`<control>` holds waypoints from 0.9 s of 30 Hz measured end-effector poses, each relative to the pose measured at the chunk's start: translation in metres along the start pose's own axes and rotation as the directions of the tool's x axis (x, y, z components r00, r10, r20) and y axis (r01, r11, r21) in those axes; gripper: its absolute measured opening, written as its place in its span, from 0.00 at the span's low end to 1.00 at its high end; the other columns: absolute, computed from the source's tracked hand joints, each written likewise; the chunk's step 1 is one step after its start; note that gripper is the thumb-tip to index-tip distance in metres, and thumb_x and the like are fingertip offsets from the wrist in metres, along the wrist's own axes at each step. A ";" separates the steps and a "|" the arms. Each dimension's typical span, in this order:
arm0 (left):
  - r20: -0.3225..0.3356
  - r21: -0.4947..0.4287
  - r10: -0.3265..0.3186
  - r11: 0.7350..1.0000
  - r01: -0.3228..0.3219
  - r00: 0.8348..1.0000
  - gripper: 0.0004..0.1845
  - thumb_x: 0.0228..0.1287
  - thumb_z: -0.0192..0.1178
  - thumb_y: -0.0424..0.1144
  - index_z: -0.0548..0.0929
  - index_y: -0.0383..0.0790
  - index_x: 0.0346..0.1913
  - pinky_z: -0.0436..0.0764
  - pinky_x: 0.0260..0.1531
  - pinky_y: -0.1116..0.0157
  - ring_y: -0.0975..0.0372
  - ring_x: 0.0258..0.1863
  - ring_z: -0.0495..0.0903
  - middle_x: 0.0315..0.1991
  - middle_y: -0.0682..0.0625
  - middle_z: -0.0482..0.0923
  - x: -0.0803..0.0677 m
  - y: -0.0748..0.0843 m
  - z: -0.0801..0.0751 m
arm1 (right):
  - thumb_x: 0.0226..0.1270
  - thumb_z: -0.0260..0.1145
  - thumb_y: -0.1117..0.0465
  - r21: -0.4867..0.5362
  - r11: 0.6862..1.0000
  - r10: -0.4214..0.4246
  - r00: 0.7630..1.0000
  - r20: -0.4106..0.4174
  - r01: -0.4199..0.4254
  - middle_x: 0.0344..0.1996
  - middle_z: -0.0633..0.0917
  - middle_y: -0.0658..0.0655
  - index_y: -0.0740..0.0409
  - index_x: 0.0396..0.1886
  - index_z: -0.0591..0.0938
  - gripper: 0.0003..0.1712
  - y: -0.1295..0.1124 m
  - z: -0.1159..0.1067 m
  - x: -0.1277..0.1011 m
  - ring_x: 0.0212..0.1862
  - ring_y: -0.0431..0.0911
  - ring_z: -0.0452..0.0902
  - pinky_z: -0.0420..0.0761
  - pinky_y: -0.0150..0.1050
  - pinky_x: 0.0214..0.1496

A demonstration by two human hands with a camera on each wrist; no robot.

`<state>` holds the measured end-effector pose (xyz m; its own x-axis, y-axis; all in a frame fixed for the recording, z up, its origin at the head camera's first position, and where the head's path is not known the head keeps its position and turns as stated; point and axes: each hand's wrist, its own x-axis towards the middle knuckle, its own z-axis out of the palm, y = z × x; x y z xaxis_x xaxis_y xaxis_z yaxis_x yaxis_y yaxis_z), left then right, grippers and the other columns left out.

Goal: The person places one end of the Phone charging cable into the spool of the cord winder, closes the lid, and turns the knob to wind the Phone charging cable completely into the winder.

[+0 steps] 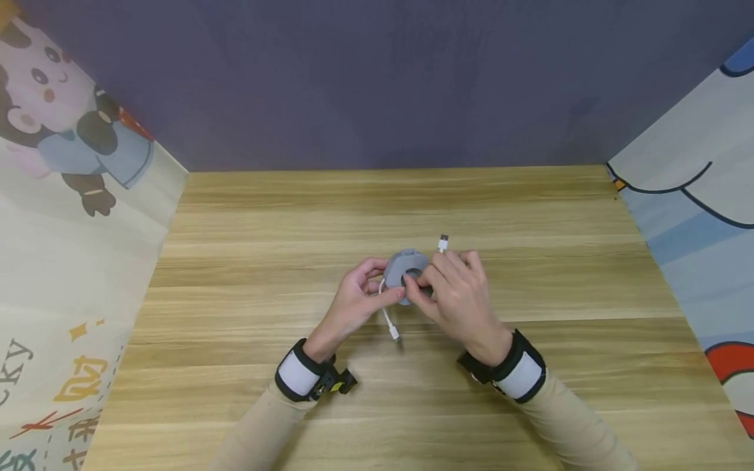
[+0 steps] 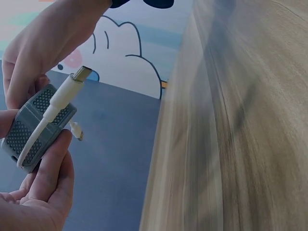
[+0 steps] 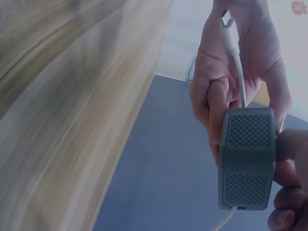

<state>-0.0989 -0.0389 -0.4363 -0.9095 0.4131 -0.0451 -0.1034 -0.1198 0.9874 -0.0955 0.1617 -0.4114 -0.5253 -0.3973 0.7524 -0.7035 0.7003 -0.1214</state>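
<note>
A grey cable winder (image 1: 398, 265), round with a hole in its middle and dotted grip patches (image 3: 248, 187) on its rim, is held up over the table. My left hand (image 1: 352, 294) grips it from the left, thumb on its face and fingers round the edge. At its right side my right hand (image 1: 462, 297) has curled fingers, with thumb and fingertips pinching it near the hole. A white cable comes out of the winder. Its smaller metal-tipped plug (image 2: 66, 94) hangs toward me; the USB-A plug (image 1: 443, 243) sticks up beyond my right fingers.
The wood-grain table (image 1: 235, 261) lies beneath both hands. A dark blue-grey panel (image 1: 389, 85) stands at its back edge. Cartoon-printed panels flank it on the left (image 1: 124, 196) and right (image 1: 677, 242). Both wrists wear black straps with cameras.
</note>
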 end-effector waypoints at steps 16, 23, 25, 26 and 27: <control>-0.027 -0.013 0.002 1.000 -0.002 1.000 0.26 0.65 0.65 0.26 0.73 0.24 0.65 0.86 0.48 0.67 0.66 0.43 0.87 0.63 0.32 0.76 0.000 -0.001 0.004 | 0.67 0.65 0.58 0.059 0.975 0.214 0.976 0.031 -0.216 0.19 0.76 0.51 0.58 0.17 0.78 0.18 -0.012 0.001 -0.001 0.23 0.47 0.69 0.63 0.47 0.37; -0.029 0.002 0.018 1.000 -0.018 0.999 0.26 0.65 0.65 0.27 0.73 0.24 0.65 0.86 0.48 0.67 0.65 0.43 0.87 0.63 0.32 0.76 -0.001 0.000 0.005 | 0.67 0.65 0.59 0.073 0.970 0.236 0.972 -0.022 -0.233 0.17 0.76 0.51 0.58 0.16 0.77 0.19 -0.015 0.004 -0.002 0.22 0.48 0.69 0.62 0.50 0.38; -0.036 0.006 0.021 1.000 -0.021 0.999 0.26 0.66 0.64 0.26 0.72 0.24 0.65 0.86 0.48 0.67 0.65 0.43 0.88 0.63 0.31 0.76 -0.001 0.000 0.005 | 0.67 0.65 0.59 0.076 0.970 0.236 0.971 -0.034 -0.233 0.17 0.76 0.51 0.58 0.16 0.77 0.19 -0.015 0.005 -0.002 0.22 0.48 0.69 0.62 0.50 0.38; -0.043 0.006 0.021 1.000 -0.021 0.999 0.26 0.66 0.64 0.27 0.72 0.24 0.65 0.86 0.48 0.67 0.65 0.43 0.88 0.63 0.31 0.76 -0.001 0.000 0.006 | 0.67 0.65 0.59 0.084 0.969 0.238 0.971 -0.041 -0.234 0.17 0.76 0.51 0.58 0.16 0.77 0.19 -0.015 0.005 -0.002 0.22 0.47 0.69 0.61 0.50 0.38; -0.051 0.006 0.020 1.000 -0.020 0.999 0.25 0.66 0.64 0.27 0.73 0.24 0.64 0.86 0.48 0.66 0.65 0.43 0.88 0.63 0.31 0.76 -0.001 0.000 0.006 | 0.67 0.66 0.58 0.088 0.969 0.234 0.971 -0.051 -0.229 0.17 0.76 0.51 0.58 0.16 0.77 0.19 -0.015 0.006 -0.001 0.22 0.47 0.69 0.61 0.50 0.37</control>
<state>-0.0958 -0.0339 -0.4349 -0.9307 0.3643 -0.0331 -0.0832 -0.1228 0.9889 -0.0869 0.1485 -0.4143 -0.6502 -0.1919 0.7352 -0.6042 0.7173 -0.3471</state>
